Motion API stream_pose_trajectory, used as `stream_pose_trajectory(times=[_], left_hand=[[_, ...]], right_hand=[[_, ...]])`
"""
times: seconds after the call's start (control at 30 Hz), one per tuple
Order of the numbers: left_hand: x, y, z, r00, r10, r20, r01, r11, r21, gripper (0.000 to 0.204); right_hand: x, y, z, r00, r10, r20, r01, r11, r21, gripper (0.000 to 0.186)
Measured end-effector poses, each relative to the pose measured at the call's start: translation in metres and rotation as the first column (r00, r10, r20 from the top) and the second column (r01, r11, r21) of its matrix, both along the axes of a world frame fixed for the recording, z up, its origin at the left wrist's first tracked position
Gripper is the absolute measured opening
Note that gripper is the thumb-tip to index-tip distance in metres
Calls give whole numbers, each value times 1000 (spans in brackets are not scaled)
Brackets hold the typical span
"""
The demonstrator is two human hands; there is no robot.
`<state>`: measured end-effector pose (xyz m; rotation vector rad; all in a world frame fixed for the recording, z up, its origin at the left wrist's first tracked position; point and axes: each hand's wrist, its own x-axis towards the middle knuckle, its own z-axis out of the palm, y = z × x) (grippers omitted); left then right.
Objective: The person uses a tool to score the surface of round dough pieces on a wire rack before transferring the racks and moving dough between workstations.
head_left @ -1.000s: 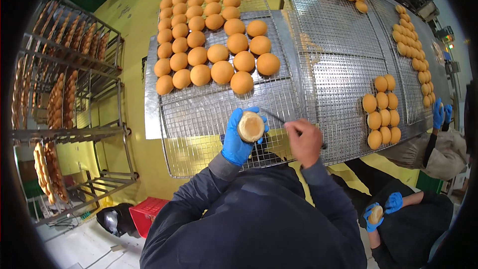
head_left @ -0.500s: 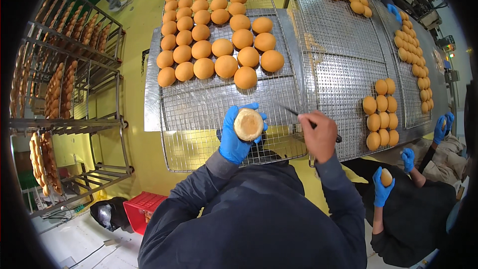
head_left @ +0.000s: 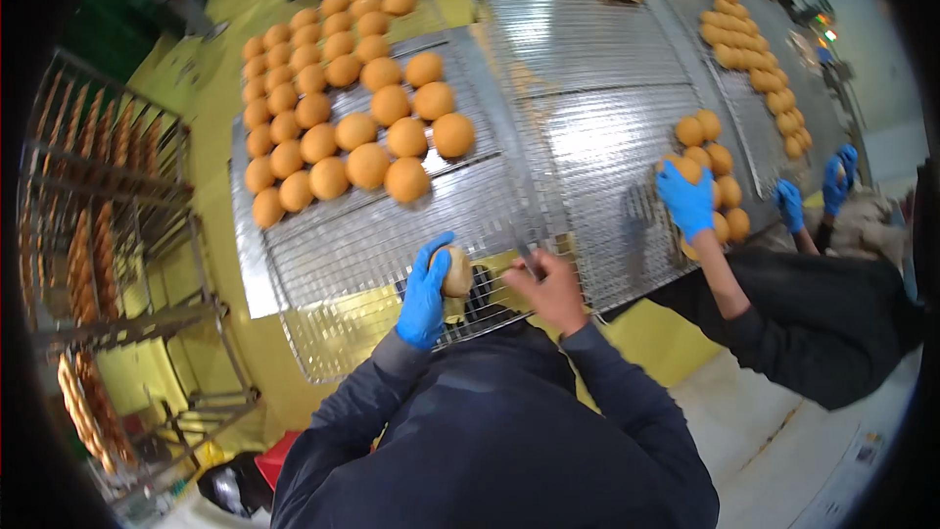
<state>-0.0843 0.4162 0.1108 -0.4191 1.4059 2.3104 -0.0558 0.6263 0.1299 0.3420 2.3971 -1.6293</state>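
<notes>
In my blue-gloved left hand (head_left: 424,299) is a pale bun (head_left: 453,272), turned partly on its side and half covered by my fingers. My bare right hand (head_left: 546,289) grips a thin dark knife (head_left: 526,253) just right of the bun, not visibly touching it. Both hands are over the near part of a wire rack (head_left: 343,250). On its far part, several rows of round orange-brown buns (head_left: 406,179) sit above a metal sheet.
A second wire rack (head_left: 607,118) on my right holds groups of buns. A co-worker's gloved hand (head_left: 685,198) touches buns there; other gloved hands (head_left: 837,181) are beyond. A trolley of bun trays (head_left: 98,264) stands left. A red crate (head_left: 277,456) is on the floor.
The view has shifted, moving the racks left. My left hand has tilted the bun from face-up toward its side. A co-worker's hand has reached onto the right rack's buns.
</notes>
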Motion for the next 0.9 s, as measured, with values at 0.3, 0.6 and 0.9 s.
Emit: stream_pose_trajectory(times=[0.3, 0.6, 0.9], left_hand=[[-50, 5, -15, 624, -654, -428, 3, 550, -835, 54], [-108, -18, -25, 686, -706, -176, -169, 81, -982, 61], [-34, -5, 19, 985, 5, 172, -79, 903, 422, 58]], right_hand=[[13, 39, -49, 890, -453, 43, 452, 891, 32, 60], [23, 125, -46, 728, -422, -541, 671, 601, 435, 48], [12, 13, -17, 941, -282, -185, 289, 957, 8, 15]])
